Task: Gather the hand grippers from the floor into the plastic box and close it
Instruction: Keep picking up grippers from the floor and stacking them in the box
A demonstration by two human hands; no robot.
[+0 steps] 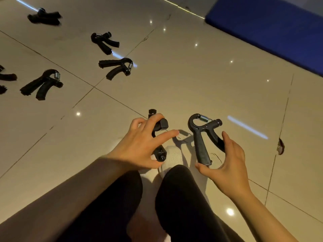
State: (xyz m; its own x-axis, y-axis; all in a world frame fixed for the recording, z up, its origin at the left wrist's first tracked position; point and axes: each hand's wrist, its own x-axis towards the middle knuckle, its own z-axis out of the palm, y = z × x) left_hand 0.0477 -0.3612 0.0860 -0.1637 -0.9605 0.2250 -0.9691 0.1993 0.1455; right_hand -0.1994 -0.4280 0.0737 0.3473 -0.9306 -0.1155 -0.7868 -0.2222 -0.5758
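Note:
My left hand (139,145) holds a black hand gripper (158,135) just above the floor, fingers spread over it and thumb under its lower end. My right hand (225,165) holds a second black hand gripper (202,137) upright, with its steel spring at the top; thumb and fingers pinch the two handles. Several more black hand grippers lie on the tiles to the upper left, among them one (116,67), another (104,41) and a third (42,83). The plastic box is not in view.
The floor is glossy beige tile (192,75) with dark grout lines and light reflections. A blue mat (272,23) lies at the upper right. My legs in black trousers (174,198) and a white shoe (172,157) fill the bottom centre. A chipped spot (280,146) marks a tile.

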